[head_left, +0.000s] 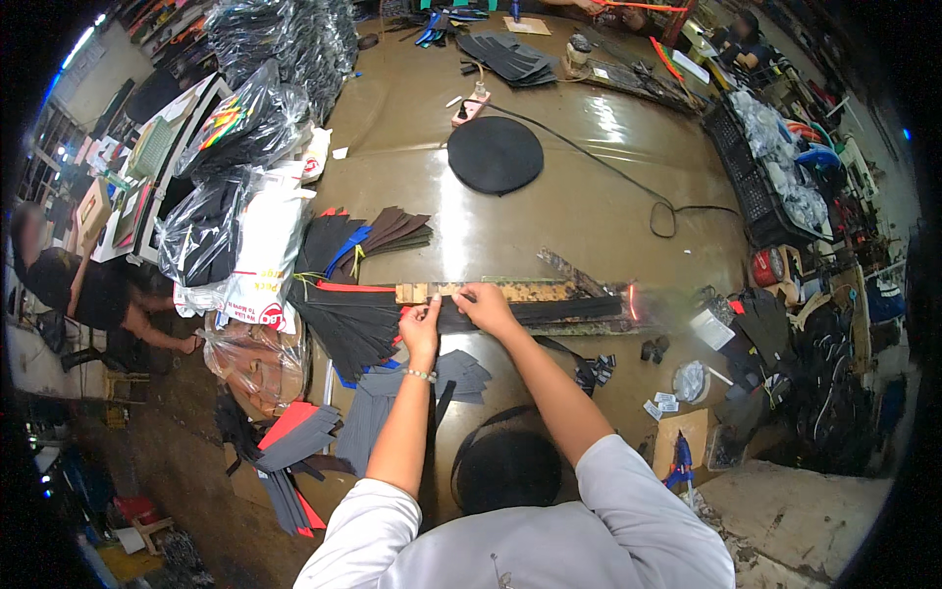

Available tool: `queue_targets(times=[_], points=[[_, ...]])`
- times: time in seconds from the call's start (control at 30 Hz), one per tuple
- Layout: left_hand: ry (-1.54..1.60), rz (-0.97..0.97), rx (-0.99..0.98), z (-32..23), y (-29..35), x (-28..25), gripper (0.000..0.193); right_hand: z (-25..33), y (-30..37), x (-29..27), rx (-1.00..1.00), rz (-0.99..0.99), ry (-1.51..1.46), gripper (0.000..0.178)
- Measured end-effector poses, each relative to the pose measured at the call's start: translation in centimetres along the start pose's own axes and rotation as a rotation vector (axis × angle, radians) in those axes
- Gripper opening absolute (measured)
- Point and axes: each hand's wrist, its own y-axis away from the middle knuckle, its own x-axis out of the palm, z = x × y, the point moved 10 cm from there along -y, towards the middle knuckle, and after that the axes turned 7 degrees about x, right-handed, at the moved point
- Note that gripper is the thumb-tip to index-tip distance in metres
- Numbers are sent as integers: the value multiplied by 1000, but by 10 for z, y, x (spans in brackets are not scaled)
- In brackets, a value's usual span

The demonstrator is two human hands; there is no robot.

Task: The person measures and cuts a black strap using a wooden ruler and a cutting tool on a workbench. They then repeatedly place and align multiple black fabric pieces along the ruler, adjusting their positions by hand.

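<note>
Black webbing strips (569, 312) lie along a worn wooden board (520, 292) in front of me. My left hand (422, 329) and my right hand (484, 307) meet at their left end. The fingers of both look pinched on a black strip, partly hidden by the hands. A short bar glows orange (633, 302) at the board's right end, with haze beside it. To the left of my hands, black strips (343, 324) fan out in a bundle, with a red strip (358, 289) reaching to the board. Grey strips (388, 402) lie by my left forearm.
Beyond the board are a round black pad (496, 155) and a power socket (471, 110) with a trailing cable. Plastic bags (265, 236) crowd the left edge; a black crate (746, 177) stands right. A blue glue gun (679, 459) lies near right. Another person (83, 280) is at far left.
</note>
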Motion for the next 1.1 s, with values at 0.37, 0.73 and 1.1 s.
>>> queue_targets(times=[0.37,0.73,1.1], points=[[164,21,-95,25,-7,4,26,-29,189,-242,169,50,-134,26],[253,49,-199,36,-5,8,25,-196,130,-290,129,-555,93,30],[167,45,-129,22,-2,5,25,-170,139,-306,424,-604,554,22]])
